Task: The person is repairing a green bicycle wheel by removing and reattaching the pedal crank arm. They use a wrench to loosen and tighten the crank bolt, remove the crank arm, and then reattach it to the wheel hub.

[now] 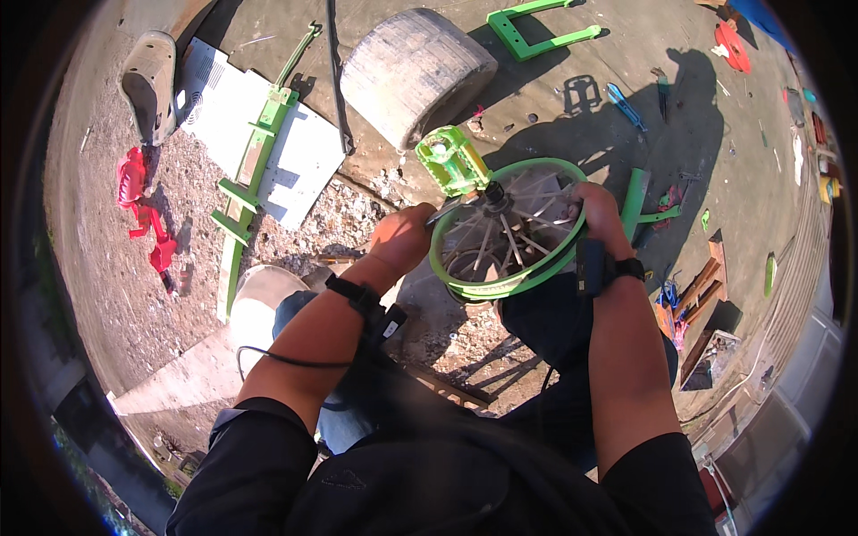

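Observation:
A small wheel (500, 288) with a green rim and pale spokes is tilted in front of my knees. At its hub, a bright green pedal (453, 161) sticks up on the far side. My left hand (402, 239) is closed round a flat grey metal tool (444, 213), wrench-like, that reaches toward the joint between pedal and hub. Its far end is partly hidden there. On the right side, my right hand (601, 213) grips the green rim, with the fingertips curled over its inner edge. Both wrists wear black straps with small devices.
Beyond the wheel lies a large worn cylinder (402, 67). A long green metal frame (255, 165) rests over a white panel (299, 165) on the left, near red parts (131, 179). Blue-handled pliers (626, 107) and a green bracket (518, 45) lie farther off. Wood pieces (702, 290) are at right.

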Available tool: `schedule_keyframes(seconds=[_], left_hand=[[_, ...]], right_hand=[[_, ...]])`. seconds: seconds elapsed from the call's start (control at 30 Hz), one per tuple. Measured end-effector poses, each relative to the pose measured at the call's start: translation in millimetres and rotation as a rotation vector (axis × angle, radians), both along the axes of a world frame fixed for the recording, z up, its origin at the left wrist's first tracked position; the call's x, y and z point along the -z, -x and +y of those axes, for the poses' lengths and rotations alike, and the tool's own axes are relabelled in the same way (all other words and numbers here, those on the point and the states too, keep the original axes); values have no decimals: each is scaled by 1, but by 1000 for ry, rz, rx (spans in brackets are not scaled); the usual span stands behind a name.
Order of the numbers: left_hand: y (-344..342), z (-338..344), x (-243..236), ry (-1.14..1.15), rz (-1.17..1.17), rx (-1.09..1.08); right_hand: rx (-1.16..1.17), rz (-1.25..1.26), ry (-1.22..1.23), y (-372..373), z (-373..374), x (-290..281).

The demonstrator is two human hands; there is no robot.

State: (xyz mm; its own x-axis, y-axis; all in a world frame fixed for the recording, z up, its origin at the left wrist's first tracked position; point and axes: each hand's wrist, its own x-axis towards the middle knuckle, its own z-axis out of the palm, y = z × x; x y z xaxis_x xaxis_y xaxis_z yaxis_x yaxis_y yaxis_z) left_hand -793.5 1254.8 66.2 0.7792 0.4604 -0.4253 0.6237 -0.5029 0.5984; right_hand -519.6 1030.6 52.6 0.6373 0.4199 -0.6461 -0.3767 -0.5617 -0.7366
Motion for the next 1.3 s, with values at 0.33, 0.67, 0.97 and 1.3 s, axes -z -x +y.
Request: schedule_keyframes(seconds=[0.33,0.67,0.97,1.3], left_hand=[[1,-34,-41,63,-66,-24],[-20,-44,-59,58,-113,-24],[-25,-38,-52,24,-130,-25],[7,-8,-62,279,-87,18]], right_hand=[[67,79,31,0,29,-29],[-298,-897,172,18,62,-58],[-615,-469,-209,39,121,-52],[-622,-419,-247,40,115,-59]])
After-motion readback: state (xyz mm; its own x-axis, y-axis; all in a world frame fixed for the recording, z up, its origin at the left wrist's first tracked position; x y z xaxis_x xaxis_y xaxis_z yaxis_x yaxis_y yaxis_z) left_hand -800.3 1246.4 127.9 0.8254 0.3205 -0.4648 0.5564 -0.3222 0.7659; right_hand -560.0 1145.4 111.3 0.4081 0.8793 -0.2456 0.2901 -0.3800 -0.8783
